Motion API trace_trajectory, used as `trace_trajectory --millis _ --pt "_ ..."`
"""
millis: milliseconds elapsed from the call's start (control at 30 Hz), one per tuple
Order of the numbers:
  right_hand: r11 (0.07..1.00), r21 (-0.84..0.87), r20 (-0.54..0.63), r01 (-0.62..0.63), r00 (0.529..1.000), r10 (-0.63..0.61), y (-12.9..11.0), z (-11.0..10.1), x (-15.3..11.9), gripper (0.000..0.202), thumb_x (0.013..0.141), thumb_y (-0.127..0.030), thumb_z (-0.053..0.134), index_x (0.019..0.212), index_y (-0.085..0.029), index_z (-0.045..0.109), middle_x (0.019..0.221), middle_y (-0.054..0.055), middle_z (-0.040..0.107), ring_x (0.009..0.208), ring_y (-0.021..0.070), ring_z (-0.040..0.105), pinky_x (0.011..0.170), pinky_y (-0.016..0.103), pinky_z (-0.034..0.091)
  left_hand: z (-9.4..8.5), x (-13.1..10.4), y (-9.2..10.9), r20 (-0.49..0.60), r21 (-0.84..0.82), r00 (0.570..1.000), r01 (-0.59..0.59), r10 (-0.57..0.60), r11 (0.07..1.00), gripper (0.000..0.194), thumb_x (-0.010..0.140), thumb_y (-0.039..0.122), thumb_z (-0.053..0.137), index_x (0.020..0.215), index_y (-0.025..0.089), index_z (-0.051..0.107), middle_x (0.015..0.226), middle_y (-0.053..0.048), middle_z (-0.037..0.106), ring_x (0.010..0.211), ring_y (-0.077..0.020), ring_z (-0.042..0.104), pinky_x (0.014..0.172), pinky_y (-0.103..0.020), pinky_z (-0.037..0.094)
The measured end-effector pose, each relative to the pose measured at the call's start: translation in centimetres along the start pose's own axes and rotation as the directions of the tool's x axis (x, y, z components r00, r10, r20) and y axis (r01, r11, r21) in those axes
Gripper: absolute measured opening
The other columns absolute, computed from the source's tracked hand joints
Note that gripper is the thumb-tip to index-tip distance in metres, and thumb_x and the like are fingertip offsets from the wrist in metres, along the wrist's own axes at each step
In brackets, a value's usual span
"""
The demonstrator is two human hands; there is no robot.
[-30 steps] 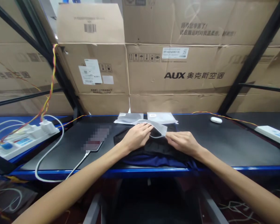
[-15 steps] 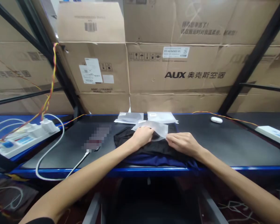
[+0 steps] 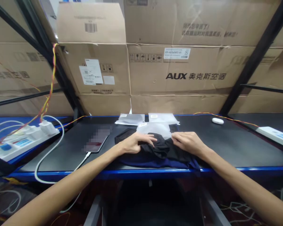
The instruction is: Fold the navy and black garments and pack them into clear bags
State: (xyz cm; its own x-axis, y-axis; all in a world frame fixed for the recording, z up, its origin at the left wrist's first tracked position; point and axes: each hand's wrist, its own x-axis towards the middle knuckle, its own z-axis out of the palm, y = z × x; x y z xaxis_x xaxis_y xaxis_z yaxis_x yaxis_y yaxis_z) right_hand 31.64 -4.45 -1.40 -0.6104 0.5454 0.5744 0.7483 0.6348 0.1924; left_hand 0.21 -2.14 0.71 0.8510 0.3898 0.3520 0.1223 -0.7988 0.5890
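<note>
A frosted bag (image 3: 153,128) with a small white label lies behind a pile of black cloth (image 3: 159,147), over dark blue cloth (image 3: 153,161) at the table's front edge. My right hand (image 3: 187,142) is closed, its fingertips pinching the bag's right corner. On the left side of the black cloth rests my left hand (image 3: 136,142), fingers apart and reaching over the cloth. Behind them two more frosted bags lie side by side, a left one (image 3: 131,119) with something dark inside and a right one (image 3: 163,118) that looks whitish.
A phone (image 3: 97,142) with a white cable lies on the black table (image 3: 226,150) at left. Power strips stand at far left (image 3: 25,141) and far right (image 3: 277,135). A small white case (image 3: 217,121) sits at back right. Cardboard (image 3: 153,75) backs the table.
My left hand has let go of the bag and moved left and down onto the black cloth. The bag now lies flatter, and more black cloth shows. My right hand stays at the bag's corner.
</note>
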Motion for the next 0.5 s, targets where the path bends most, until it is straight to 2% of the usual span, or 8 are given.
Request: trace_trajectory --millis 133,233,300,400,500 --pt "0.998 -0.044 -0.026 0.036 0.999 -0.037 -0.4 -0.3 0.3 0.023 0.099 -0.024 0.046 0.103 -0.023 0.069 0.104 0.006 0.075 0.094 0.019 0.07 0.075 0.025 0.053 0.3 -0.4 0.5 0.053 0.09 0.999 -0.01 0.005 0.996 0.079 0.052 0.002 0.042 0.124 0.023 0.067 0.144 -0.003 0.056 0.141 -0.0277 0.043 0.117 -0.046 0.036" --pt "0.989 -0.137 -0.022 0.062 0.998 -0.065 -0.8 -0.5 0.8 0.027 0.097 -0.024 0.05 0.119 -0.023 0.065 0.115 0.01 0.071 0.1 0.0218 0.068 0.071 0.027 0.055 0.4 -0.4 0.5 0.069 0.113 0.997 -0.025 0.017 0.993 0.089 0.051 0.003 0.043 0.136 0.024 0.059 0.146 -0.002 0.053 0.142 -0.0274 0.041 0.118 -0.046 0.035" --pt "0.98 -0.171 -0.029 0.102 0.994 -0.108 -1.1 -0.4 1.3 0.032 0.097 -0.02 0.05 0.126 -0.024 0.063 0.126 0.012 0.067 0.107 0.0232 0.066 0.07 0.027 0.057 0.4 -0.4 0.3 0.064 0.11 0.998 -0.027 0.02 0.994 0.09 0.05 0.002 0.042 0.135 0.025 0.061 0.144 -0.002 0.054 0.141 -0.0271 0.042 0.117 -0.046 0.036" --pt "0.971 -0.152 -0.045 0.186 0.98 -0.195 -1.0 0.1 1.9 0.034 0.096 -0.011 0.046 0.122 -0.021 0.066 0.13 0.01 0.067 0.113 0.0218 0.065 0.072 0.026 0.058 0.4 -0.5 -0.2 0.052 0.095 0.999 -0.016 0.011 0.995 0.087 0.049 0.003 0.041 0.129 0.025 0.066 0.142 -0.001 0.056 0.14 -0.0275 0.044 0.115 -0.047 0.038" --pt "0.971 -0.135 -0.031 0.195 0.979 -0.201 -0.2 0.5 2.6 0.035 0.094 -0.006 0.043 0.115 -0.019 0.069 0.119 0.008 0.073 0.108 0.0195 0.069 0.073 0.025 0.059 0.4 -0.6 -0.5 0.055 0.066 0.998 0.0 -0.004 0.998 0.086 0.049 0.003 0.041 0.128 0.026 0.067 0.142 0.0 0.056 0.14 -0.0282 0.043 0.114 -0.047 0.038"
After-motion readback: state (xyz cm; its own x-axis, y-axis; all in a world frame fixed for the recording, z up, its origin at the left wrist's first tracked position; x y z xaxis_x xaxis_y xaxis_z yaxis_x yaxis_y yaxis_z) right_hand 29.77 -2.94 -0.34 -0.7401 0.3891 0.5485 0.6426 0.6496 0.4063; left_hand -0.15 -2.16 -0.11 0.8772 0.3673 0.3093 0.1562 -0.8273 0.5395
